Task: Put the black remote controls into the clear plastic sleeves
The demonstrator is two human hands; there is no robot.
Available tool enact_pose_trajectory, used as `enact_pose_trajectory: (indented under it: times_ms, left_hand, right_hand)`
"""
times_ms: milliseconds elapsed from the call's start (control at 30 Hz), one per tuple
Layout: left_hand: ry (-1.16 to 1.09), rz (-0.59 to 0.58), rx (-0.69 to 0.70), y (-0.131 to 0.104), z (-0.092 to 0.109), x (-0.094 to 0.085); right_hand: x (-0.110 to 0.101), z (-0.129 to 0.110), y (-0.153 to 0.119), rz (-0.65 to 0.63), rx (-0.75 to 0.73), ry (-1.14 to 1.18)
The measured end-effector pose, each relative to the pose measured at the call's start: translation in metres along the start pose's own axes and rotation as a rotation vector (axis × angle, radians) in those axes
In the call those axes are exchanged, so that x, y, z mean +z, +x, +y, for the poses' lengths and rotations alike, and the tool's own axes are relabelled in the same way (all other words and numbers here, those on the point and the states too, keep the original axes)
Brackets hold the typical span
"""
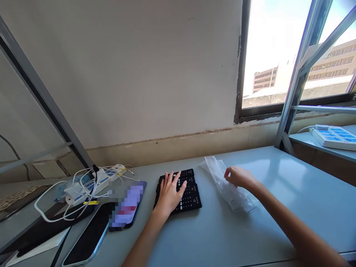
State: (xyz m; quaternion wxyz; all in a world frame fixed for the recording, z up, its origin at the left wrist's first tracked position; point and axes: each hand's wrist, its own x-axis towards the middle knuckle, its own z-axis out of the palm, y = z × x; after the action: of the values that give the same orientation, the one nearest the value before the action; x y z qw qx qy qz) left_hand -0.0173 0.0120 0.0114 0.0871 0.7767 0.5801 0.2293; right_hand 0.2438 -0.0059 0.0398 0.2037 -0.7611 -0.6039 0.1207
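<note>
My left hand (170, 193) lies palm down with its fingers spread on a flat black panel (191, 191) printed with rows of small white marks. Part of the panel is hidden under that hand. To its right, a crumpled clear plastic bag (222, 185) rests on the table. My right hand (240, 177) is at the bag, thumb and fingers curled together against its right side. The fingertips cover the exact spot where they meet the plastic.
Left of the panel lie a phone with a lit, blurred screen (129, 205) and a dark-screened phone (90, 233). Behind them is a power strip (104, 180) tangled in white cables (80, 181). Metal posts (290, 89) frame the grey table (300, 200); a window stands at right.
</note>
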Motion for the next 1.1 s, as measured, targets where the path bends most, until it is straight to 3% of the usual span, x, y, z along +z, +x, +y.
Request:
enact_pose_trajectory:
  times_ms: [100,200,533,700,833,967,1100]
  left_hand:
    - [0.091,-0.148,-0.025,-0.004,0.005,0.002]
    - [0.137,-0.204,-0.039,-0.006,0.008,0.002]
    - [0.127,-0.112,-0.017,0.000,0.001,0.007]
    - [0.206,-0.251,-0.093,0.000,0.014,-0.003]
    - [0.236,-0.261,-0.090,-0.001,0.020,-0.006]
    - [0.240,-0.250,-0.054,0.000,0.024,0.000]
    - [0.222,-0.259,-0.061,0.000,0.043,0.011]
  right_hand:
    - [0.002,-0.004,-0.003,0.027,0.017,-0.083]
    - [0.007,-0.011,-0.006,0.075,0.033,-0.130]
    - [0.016,-0.005,0.002,-0.051,0.025,-0.078]
    - [0.019,-0.004,0.005,-0.034,-0.025,0.073]
    - [0.020,-0.003,0.009,0.034,-0.045,0.244]
    - [0.013,-0.002,0.016,0.124,-0.047,0.474]
    - [0.003,-0.003,0.017,0.141,-0.043,0.771]
